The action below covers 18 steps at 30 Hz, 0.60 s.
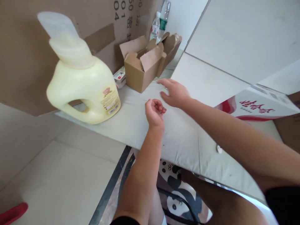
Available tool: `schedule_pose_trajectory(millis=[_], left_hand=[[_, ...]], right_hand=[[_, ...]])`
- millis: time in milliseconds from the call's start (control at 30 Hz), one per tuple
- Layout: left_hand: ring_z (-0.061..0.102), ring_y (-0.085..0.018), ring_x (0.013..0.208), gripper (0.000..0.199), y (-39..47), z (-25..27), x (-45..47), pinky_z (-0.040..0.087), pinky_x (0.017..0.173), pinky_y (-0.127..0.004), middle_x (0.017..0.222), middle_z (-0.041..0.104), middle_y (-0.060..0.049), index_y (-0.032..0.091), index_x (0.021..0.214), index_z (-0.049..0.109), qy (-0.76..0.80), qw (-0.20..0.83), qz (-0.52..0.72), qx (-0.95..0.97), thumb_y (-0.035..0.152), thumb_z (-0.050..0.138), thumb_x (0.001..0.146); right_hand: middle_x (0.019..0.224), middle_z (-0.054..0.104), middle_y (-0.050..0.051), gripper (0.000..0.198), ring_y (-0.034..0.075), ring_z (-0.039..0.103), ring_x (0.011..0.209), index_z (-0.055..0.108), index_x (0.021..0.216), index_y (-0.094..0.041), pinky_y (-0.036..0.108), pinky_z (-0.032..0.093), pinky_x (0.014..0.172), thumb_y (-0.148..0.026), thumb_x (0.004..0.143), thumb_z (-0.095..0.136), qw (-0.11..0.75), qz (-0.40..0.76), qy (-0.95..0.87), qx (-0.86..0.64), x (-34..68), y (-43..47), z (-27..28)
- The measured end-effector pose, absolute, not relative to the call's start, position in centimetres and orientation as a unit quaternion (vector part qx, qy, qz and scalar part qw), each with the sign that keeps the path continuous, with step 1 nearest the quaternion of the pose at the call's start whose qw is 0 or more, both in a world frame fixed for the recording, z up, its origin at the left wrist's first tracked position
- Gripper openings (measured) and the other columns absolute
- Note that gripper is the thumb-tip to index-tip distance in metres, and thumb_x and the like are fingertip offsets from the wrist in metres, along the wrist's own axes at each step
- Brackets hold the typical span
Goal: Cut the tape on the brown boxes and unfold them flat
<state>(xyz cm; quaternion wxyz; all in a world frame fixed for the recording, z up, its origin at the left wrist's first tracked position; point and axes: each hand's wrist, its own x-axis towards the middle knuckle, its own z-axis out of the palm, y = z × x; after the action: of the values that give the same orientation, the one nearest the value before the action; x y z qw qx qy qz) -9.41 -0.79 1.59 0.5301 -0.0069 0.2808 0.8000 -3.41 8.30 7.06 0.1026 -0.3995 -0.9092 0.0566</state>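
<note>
My left hand (155, 114) is over the pale cloth-covered table (131, 115), palm turned upward and fingers curled in. Nothing shows inside its curled fingers. Just right of it and a little farther away, my right hand (174, 93) reaches in with fingers stretched and thumb apart, holding nothing. Closest to both hands is an open brown cardboard box (134, 73), flaps raised, behind them on the left. A second open cardboard box (172, 47) stands behind that one.
A large pale-yellow jug (86, 81) with a handle stands at the left. Behind the boxes are two plastic bottles (156, 26), and a small package (120, 77) lies beside the jug. A white-and-red carton (255, 107) is at right; a small white object (219, 149) lies near my right forearm.
</note>
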Motion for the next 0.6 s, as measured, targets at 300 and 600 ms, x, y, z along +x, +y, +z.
schedule_pose_trajectory(millis=[300, 600], left_hand=[[0.032, -0.01, 0.045, 0.051, -1.2, 1.7, -11.1, 0.034, 0.055, -0.025, 0.052, 0.034, 0.003, 0.019, 0.053, 0.047, 0.319, 0.507, 0.801, 0.006, 0.032, 0.03, 0.099], [0.056, -0.015, 0.09, 0.017, -1.9, -0.2, -12.0, 0.042, 0.086, -0.026, 0.085, 0.054, 0.0, 0.023, 0.078, 0.053, 0.503, 0.21, 0.833, 0.093, 0.027, 0.044, 0.092]], right_hand=[[0.131, 0.068, 0.023, 0.044, 0.035, 0.065, 0.123, 0.056, 0.138, -0.01, 0.05, 0.054, 0.098, -0.018, 0.095, 0.051, 0.002, -0.037, -0.864, -0.502, -13.3, 10.8, 8.5], [0.12, 0.075, 0.013, 0.036, 0.031, 0.071, 0.106, 0.067, 0.125, -0.021, 0.051, 0.055, 0.097, -0.035, 0.095, 0.052, 0.246, 0.077, -0.85, -0.46, 4.6, 5.4, 6.2]])
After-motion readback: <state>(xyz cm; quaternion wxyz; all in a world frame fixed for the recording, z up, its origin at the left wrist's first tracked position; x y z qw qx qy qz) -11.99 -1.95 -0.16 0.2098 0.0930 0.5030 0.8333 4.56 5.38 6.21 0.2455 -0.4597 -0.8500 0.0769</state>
